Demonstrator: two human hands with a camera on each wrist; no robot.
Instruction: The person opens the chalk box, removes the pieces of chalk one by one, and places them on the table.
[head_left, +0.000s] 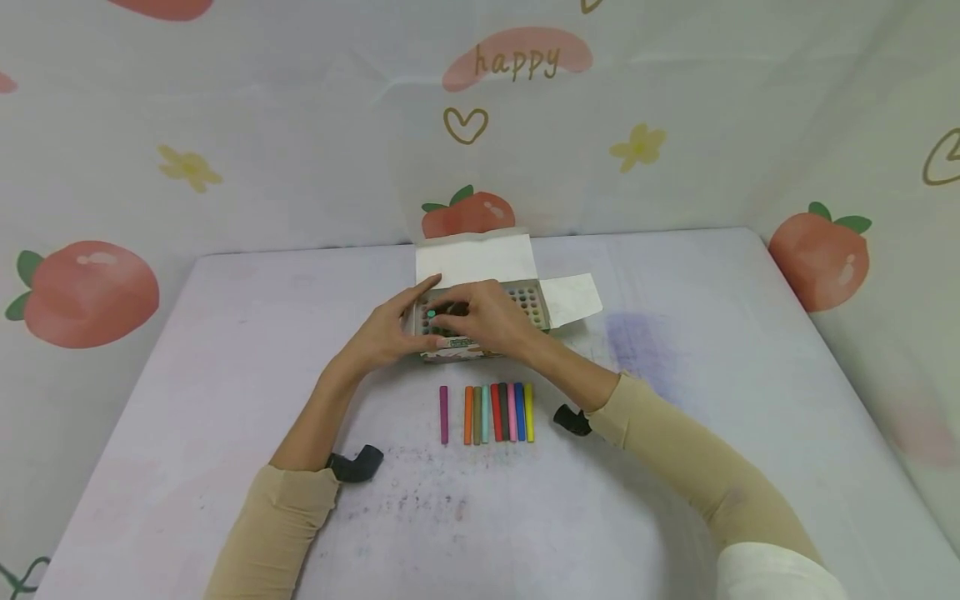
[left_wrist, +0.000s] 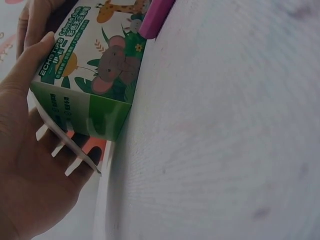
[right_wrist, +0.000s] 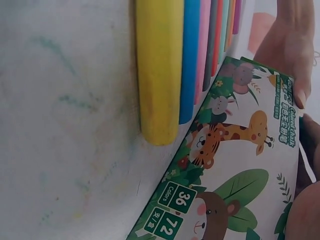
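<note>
An open cardboard box of colored chalk (head_left: 468, 353) stands at the table's far side, its insert full of round chalk ends. My left hand (head_left: 381, 337) holds the box's left end, thumb on the front top edge and fingers behind the side flap (left_wrist: 70, 142). Over the box, my right hand (head_left: 491, 321) pinches a green chalk stick (head_left: 431, 314) at the left part of the insert; only its tip shows. In front of the box, several chalk sticks lie side by side, from an orange chalk (head_left: 468, 415) to a yellow chalk (right_wrist: 159, 75). Slightly apart on the left lies a purple chalk (head_left: 443, 414).
The box's white lid (head_left: 480, 257) is folded back, and its right flap (head_left: 572, 297) sticks out sideways. Purple smudges (head_left: 637, 350) mark the tabletop on the right. A patterned cloth (head_left: 337, 125) hangs behind the table.
</note>
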